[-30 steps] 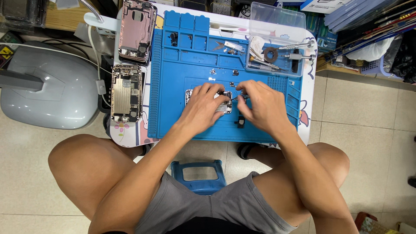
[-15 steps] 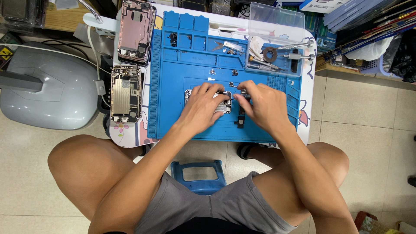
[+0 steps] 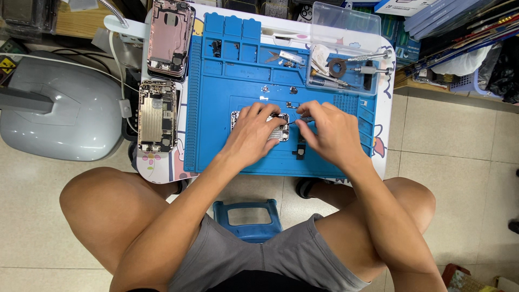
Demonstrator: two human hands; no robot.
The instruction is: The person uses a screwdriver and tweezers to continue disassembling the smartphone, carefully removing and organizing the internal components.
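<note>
Fingers of the left hand (image 3: 254, 135) press down on a small circuit board (image 3: 278, 128) lying on the blue mat (image 3: 216, 146). Right hand (image 3: 330, 135) pinches a thin tool (image 3: 300, 120), its tip at the board's right edge.

A small opened phone part (image 3: 278, 131), silvery with dark bits, lay flat mid-mat (image 3: 227, 146), partly covered.

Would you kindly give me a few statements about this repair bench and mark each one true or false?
1. Both hands, left hand and right hand, work over the small circuit board on the blue mat. True.
2. Two opened phone housings lie right of the mat. False: they lie to its left.
3. The clear plastic tray holds tools. True.
4. The stool is red. False: it is blue.
</note>
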